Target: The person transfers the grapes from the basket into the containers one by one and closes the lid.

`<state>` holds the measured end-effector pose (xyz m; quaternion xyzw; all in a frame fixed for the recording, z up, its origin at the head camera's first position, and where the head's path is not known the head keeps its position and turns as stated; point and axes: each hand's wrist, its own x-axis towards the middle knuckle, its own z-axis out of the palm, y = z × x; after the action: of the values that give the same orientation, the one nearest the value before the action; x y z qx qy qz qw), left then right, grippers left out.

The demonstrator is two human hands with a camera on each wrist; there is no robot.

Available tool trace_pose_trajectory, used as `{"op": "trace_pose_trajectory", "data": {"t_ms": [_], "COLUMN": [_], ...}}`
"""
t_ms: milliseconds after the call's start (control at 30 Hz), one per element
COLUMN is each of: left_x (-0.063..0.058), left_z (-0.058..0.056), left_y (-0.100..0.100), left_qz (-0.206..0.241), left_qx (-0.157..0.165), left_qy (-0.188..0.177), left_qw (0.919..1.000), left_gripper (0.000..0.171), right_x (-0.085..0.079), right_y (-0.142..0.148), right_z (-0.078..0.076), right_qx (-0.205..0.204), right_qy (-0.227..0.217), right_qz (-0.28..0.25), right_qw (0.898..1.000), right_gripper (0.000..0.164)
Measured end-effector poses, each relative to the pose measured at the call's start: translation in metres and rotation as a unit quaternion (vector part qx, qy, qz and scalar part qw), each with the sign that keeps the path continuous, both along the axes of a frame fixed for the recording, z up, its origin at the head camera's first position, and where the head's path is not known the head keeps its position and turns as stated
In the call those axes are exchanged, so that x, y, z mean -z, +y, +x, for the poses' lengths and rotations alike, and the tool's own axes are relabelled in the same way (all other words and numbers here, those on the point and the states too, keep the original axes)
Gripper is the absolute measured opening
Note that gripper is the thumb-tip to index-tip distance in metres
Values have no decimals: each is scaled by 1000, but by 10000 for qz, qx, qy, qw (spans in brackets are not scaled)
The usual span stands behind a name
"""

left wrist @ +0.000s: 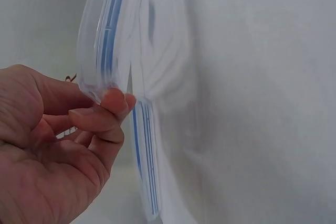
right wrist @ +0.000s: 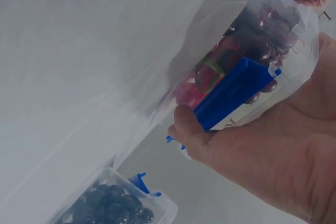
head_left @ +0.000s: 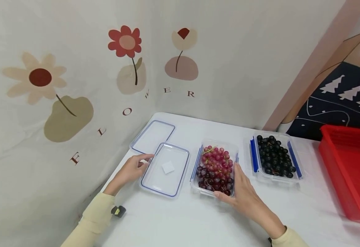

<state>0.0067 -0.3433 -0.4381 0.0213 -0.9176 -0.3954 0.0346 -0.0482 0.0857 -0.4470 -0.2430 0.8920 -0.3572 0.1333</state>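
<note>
My left hand pinches the edge of a clear plastic lid with a blue seal; in the left wrist view the fingertips meet at the lid's corner. A pale square shows in the middle of this lid. To its right stands an open clear container of red grapes and dark purple grapes. My right hand holds this container at its near right corner, fingers along the side by the blue latch and thumb at the front.
Behind the held lid lies a second blue-sealed lid against the wall. Farther right is a clear container of black grapes with blue side latches. A red plastic bin stands at the right edge. Flower-printed cloth hangs behind the table.
</note>
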Motion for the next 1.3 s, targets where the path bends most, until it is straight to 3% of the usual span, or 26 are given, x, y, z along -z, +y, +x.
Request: {"op": "trace_pose_trajectory", "data": {"t_ms": [300, 600, 800, 1100, 1300], "left_x": [-14, -34, -48, -53, -54], "left_z": [20, 18, 16, -3, -20], "left_y": [8, 19, 30, 54, 78], "left_qz": [166, 653, 818, 1093, 1207], "left_qx": [-64, -68, 51, 297, 508], "left_qy": [-109, 116, -59, -3, -63], "left_qw": [9998, 9978, 9966, 9936, 9914], "left_gripper": [48, 51, 51, 53, 55], "right_x": [3, -1, 3, 3, -3], "right_y": [1, 3, 3, 5, 11], "right_z": [3, -1, 0, -3, -1], "right_qx": [-89, -180, -215, -144, 118], "right_qy": [99, 9, -61, -139, 229], "right_qz": [19, 42, -30, -321, -260], "right_qw": [9999, 9998, 9997, 9993, 9993], "right_gripper": [132, 132, 132, 118, 94]}}
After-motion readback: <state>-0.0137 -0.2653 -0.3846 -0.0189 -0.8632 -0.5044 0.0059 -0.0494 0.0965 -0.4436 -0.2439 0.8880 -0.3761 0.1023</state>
